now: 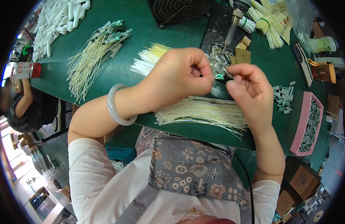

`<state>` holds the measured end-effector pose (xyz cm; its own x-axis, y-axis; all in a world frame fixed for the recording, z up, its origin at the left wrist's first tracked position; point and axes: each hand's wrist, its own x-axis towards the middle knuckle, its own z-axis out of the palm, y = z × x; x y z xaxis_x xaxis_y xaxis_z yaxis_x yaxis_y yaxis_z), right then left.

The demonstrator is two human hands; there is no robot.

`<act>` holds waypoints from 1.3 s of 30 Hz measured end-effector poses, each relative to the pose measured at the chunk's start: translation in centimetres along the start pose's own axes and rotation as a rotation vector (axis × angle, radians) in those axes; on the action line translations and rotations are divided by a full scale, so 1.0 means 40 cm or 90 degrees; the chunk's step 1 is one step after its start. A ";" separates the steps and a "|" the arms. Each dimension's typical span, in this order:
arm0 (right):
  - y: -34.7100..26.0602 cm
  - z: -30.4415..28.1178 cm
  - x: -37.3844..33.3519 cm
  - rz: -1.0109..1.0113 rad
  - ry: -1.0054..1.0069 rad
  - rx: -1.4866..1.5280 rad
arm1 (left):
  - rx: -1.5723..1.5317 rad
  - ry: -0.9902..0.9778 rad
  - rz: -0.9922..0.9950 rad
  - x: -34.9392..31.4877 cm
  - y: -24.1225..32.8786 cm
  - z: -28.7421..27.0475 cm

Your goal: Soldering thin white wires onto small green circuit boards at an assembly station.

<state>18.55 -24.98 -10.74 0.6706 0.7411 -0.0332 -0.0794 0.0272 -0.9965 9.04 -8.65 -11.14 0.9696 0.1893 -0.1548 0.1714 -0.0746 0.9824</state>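
Observation:
My left hand [183,72] is closed in a pinch on a small green circuit board [219,76], whose end sticks out past the thumb and forefinger. Close to its right, my right hand [252,86] pinches a thin wire [230,73], with the wire's end near the board; whether they touch is too small to tell. Just above both hands, a soldering iron [231,33] points down, its tip over a heap of solder scraps [217,59]. Below the hands lies a spread of pale yellow wires [202,114]. More white and yellow wires [150,59] lie partly behind my left hand.
Wires with boards attached [92,59] lie left on the green table [57,80], near white tubes [60,24]. A black fan [182,11] stands at the back. Right are a brown sponge [242,56], loose boards [283,98], a pink box [300,128] of small parts and a phone [302,63].

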 end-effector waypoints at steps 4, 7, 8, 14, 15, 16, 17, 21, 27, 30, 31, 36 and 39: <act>0.034 -0.025 0.018 -0.201 -0.042 -0.105 | -0.014 0.017 -0.010 0.012 -0.001 -0.007; 0.022 -0.018 0.018 -0.263 -0.021 -0.280 | -0.025 0.027 0.015 0.026 -0.014 -0.015; 0.020 -0.014 0.019 -0.264 0.001 -0.286 | -0.025 0.027 0.015 0.029 -0.012 -0.017; 0.018 0.000 0.017 -0.307 0.045 -0.339 | -0.011 0.040 -0.001 0.040 -0.002 -0.023; 0.016 0.003 0.017 -0.323 0.052 -0.356 | -0.007 0.045 0.001 0.042 0.000 -0.024; 0.013 0.005 0.018 -0.324 0.051 -0.356 | -0.004 0.050 0.003 0.042 0.001 -0.026; 0.010 0.006 0.020 -0.328 0.054 -0.367 | -0.004 0.050 0.004 0.045 0.000 -0.027; 0.009 0.003 0.029 -0.388 0.057 -0.413 | -0.003 0.050 0.016 0.051 0.007 -0.029; 0.009 0.002 0.038 -0.430 0.072 -0.424 | -0.005 0.045 0.014 0.059 0.018 -0.034; 0.004 0.003 0.042 -0.434 0.073 -0.428 | -0.005 0.046 0.015 0.063 0.024 -0.035; 0.002 0.004 0.042 -0.434 0.072 -0.427 | -0.006 0.045 0.014 0.063 0.027 -0.036; 0.004 0.003 0.049 -0.446 0.079 -0.424 | -0.007 0.047 0.017 0.067 0.029 -0.038; 0.005 0.003 0.051 -0.453 0.083 -0.419 | -0.003 0.047 0.017 0.068 0.033 -0.040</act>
<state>19.82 -23.37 -11.00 0.4819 0.6159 0.6232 0.7760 0.0304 -0.6300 11.64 -6.68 -10.09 0.9581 0.2595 -0.1210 0.1453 -0.0764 0.9864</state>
